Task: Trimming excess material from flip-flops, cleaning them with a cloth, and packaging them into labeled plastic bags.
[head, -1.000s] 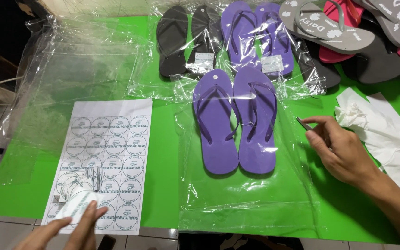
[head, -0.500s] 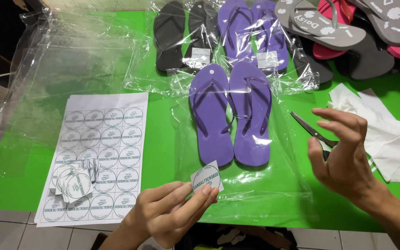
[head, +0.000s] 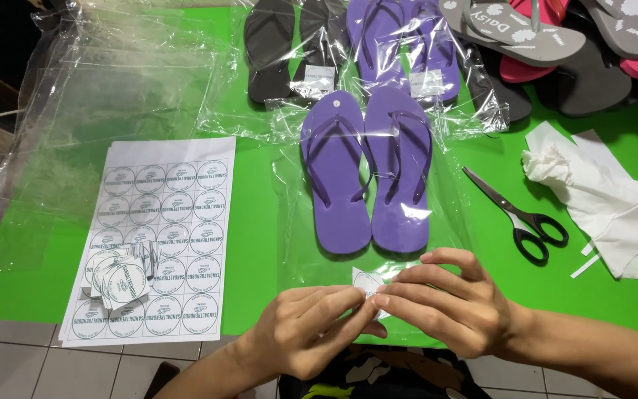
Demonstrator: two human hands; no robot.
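A bright green worktop (head: 260, 222) carries, at the left, a white sheet of round printed labels (head: 158, 244) with a small pile of cut-out labels (head: 118, 277) on it. At the near edge the left hand (head: 311, 329) and right hand (head: 448, 299) pinch one small white cut label (head: 368, 283) between closed fingers, below the purple flip-flops in a clear plastic bag (head: 367, 170). Black scissors (head: 520, 216) lie right, beside white paper scraps (head: 607, 199).

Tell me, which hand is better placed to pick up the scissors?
The right hand, probably. The scissors lie on the green table just beyond it, while the left hand is farther away. Both pinch a small sticker.
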